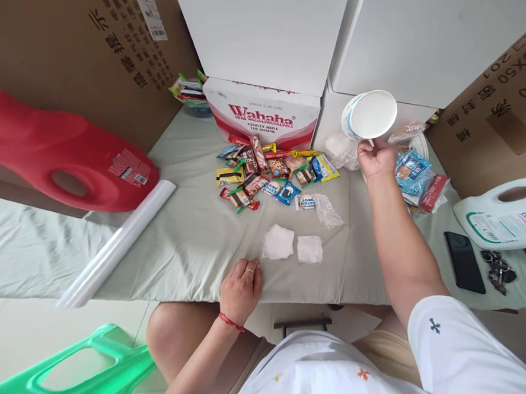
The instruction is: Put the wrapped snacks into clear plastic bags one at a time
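Observation:
My right hand (376, 156) is raised at the back right, its fingers closed on a white paper cup (373, 116) with blue marks on its side. The cup is tilted, its white round face towards me; a second rim seems to show behind it. My left hand (242, 286) rests at the table's front edge with its fingers curled, and nothing shows in it. Just beyond it lie two flat white squares (279, 242), one with a ragged outline. Crumpled clear plastic (328, 211) sits behind them. Wrapped snacks (279, 168) are heaped at the middle back.
A Wahaha carton (264, 115) stands behind the snacks. At left are a red jug (77, 155), a clear film roll (118, 244) and a green stool (78, 375). Packets (415, 173), a phone (464, 262), keys (499, 270) and a white jug (505, 215) lie at right.

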The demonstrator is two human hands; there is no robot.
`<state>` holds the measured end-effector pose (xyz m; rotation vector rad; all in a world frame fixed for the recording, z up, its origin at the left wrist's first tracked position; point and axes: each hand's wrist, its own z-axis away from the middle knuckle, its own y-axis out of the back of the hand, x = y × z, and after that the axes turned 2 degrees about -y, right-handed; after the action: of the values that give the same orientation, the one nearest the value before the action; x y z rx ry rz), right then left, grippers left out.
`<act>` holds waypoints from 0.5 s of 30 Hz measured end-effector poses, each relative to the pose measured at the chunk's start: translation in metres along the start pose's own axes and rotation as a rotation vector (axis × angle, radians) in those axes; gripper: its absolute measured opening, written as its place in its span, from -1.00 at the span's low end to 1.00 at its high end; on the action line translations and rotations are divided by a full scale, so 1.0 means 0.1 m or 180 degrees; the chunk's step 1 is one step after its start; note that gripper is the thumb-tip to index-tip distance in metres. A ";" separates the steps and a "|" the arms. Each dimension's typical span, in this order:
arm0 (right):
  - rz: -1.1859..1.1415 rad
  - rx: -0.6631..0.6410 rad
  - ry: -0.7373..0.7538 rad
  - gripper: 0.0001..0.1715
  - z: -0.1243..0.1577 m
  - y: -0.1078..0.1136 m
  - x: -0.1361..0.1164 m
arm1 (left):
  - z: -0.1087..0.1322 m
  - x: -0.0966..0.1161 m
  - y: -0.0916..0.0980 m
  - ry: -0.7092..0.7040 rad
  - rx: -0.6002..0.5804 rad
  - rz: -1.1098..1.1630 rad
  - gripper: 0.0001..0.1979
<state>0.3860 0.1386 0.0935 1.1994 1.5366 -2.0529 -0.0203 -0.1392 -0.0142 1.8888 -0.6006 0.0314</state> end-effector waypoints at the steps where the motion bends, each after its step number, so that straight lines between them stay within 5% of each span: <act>1: -0.0047 0.0060 -0.0025 -0.66 0.00 -0.02 -0.03 | 0.00 0.00 0.00 -0.0013 0.0006 -0.0015 -0.79; 5: -0.0019 -0.0108 0.0138 -0.70 0.14 -0.09 -0.23 | 0.01 0.00 0.00 0.0003 0.0001 -0.0080 -0.79; 9: 0.0770 -0.0729 0.0891 -0.77 0.70 0.00 -0.35 | 0.00 0.00 -0.01 0.0020 -0.0021 -0.0088 -0.79; 11: 0.1402 -0.0754 0.1175 -0.82 1.12 0.11 -0.33 | 0.00 0.01 -0.01 0.0022 -0.0023 -0.0091 -0.79; 15: 0.3810 -0.1057 0.2047 -0.87 1.90 0.40 -0.29 | 0.01 0.00 -0.02 0.0006 0.0001 -0.0109 -0.78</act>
<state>0.3480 -0.0542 0.1041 2.0172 0.8406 -0.6452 -0.0192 -0.1395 -0.0163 1.8987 -0.5668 0.0112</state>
